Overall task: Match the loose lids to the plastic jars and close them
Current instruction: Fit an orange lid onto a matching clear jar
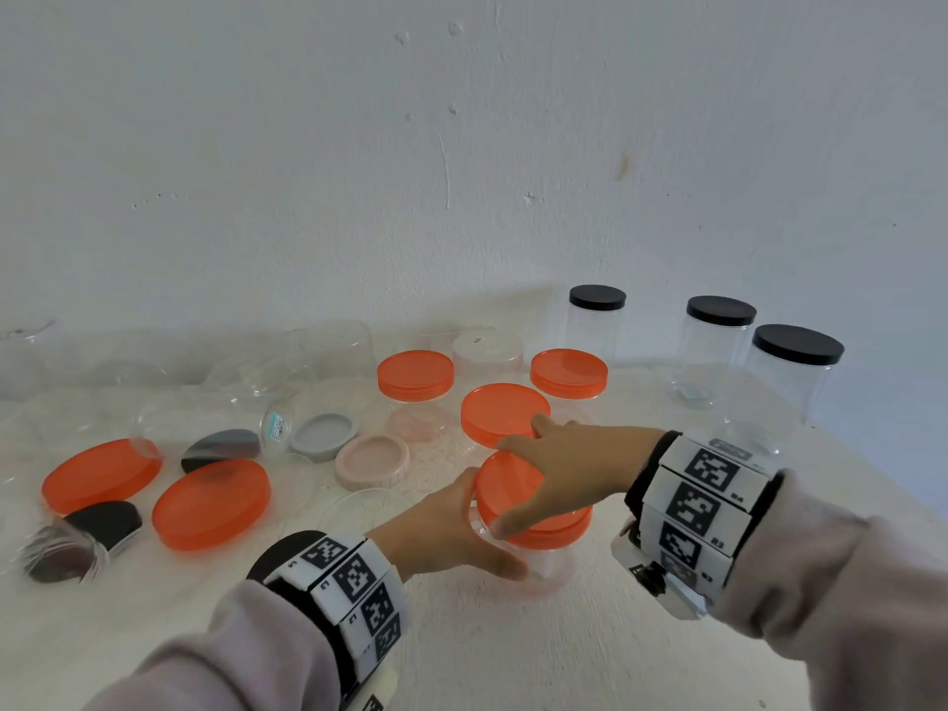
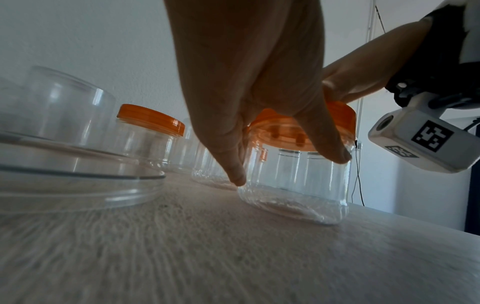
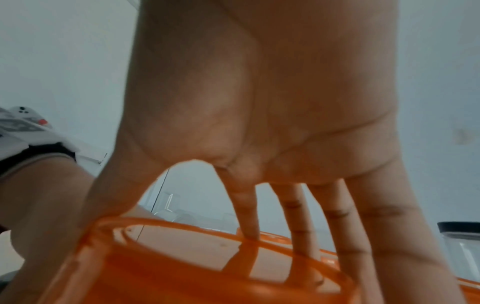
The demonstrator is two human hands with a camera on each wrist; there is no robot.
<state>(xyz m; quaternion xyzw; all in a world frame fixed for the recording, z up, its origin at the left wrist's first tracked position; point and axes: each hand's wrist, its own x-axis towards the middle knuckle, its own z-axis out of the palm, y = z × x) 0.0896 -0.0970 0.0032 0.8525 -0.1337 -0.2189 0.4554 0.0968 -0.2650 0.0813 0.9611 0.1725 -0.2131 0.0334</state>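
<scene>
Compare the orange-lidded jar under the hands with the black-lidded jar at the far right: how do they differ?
1. The orange-lidded jar is short and squat; the black-lidded jar is taller.
2. Both hands hold the orange-lidded jar, the left hand on its side and the right hand on its lid; the black-lidded jar stands untouched.

Both are clear, upright and look empty.

You see four orange-lidded jars [image 1: 533, 510], three black-lidded jars [image 1: 597, 320], two loose orange lids [image 1: 211, 502], one grey lid [image 1: 323, 434] and one pink lid [image 1: 373, 460].
</scene>
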